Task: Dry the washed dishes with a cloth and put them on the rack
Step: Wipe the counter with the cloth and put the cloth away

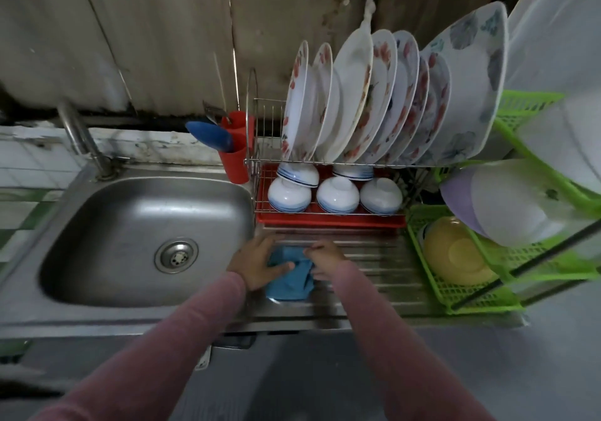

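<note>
A blue cloth (290, 282) lies crumpled on the ribbed steel drainboard (383, 258) to the right of the sink. My left hand (257, 263) rests flat on the cloth's left part, fingers spread. My right hand (325, 256) pinches the cloth's upper right edge with curled fingers. Behind them stands the wire dish rack (260, 160), its upper tier full of several upright flowered plates (367, 102). Its lower tier, on a red tray (325, 220), holds several upturned white-and-blue bowls (338, 194).
The steel sink (146, 235) with its tap (81, 138) is at left. A red utensil cup (237, 154) hangs on the rack's left end. A green plastic basket rack (455, 290) at right holds a yellow bowl (455, 255) and pale plastic containers (507, 203).
</note>
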### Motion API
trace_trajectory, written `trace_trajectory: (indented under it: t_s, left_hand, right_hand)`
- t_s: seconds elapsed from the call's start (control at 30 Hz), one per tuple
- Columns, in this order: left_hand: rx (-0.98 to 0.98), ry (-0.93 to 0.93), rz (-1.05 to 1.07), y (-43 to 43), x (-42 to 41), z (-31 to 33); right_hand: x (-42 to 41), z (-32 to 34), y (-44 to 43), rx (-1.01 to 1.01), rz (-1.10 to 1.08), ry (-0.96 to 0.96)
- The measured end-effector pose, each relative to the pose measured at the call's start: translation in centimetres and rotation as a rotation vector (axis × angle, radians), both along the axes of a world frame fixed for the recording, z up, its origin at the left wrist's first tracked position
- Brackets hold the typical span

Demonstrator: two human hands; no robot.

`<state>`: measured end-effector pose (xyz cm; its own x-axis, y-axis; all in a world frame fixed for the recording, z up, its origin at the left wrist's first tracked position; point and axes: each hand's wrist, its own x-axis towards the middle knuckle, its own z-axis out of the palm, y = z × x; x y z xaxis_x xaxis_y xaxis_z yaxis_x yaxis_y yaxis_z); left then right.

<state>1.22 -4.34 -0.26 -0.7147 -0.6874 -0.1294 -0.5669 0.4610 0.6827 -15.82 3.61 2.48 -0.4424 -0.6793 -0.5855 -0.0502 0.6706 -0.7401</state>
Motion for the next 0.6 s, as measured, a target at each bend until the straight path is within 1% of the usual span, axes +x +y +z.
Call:
trace_trajectory:
  t_s: [0.03, 0.1, 0.17, 0.23, 0.4, 0.5, 0.6]
  left_hand:
    - [-0.091, -0.079, -0.035, 0.5, 0.3, -0.5]
    - [-0.165, -0.184, -0.049, 1.2, 0.5, -1.1]
    - [-0.171, -0.201, -0.016, 1.2, 0.4, -1.6]
    - [-0.150, -0.208, 0.006, 0.8, 0.1, -1.3]
    - [-0.169, -0.314, -0.091, -0.1, -0.7, 0.0]
    - [-0.204, -0.342, -0.116, -0.6, -0.9, 0.5]
    - [-0.147, -0.301, -0.143, -0.9, -1.1, 1.0]
  right_hand:
    - [0.1, -0.2, 0.0, -0.013, -0.049, -0.069]
    - [-0.1, -0.4, -0.1, -0.055, -0.156, -0.218]
    - [-0.3, -0.1, -0.3, -0.087, -0.220, -0.340]
    - [-0.4, 0.4, -0.3, -0.104, -0.227, -0.405]
    - [-0.6, 0.8, 0.0, -0.163, -0.281, -0.588]
    - [-0.5, 0.6, 0.3, -0.200, -0.237, -0.568]
    - [-0.3, 0.0, 0.7, -0.204, -0.215, -0.487]
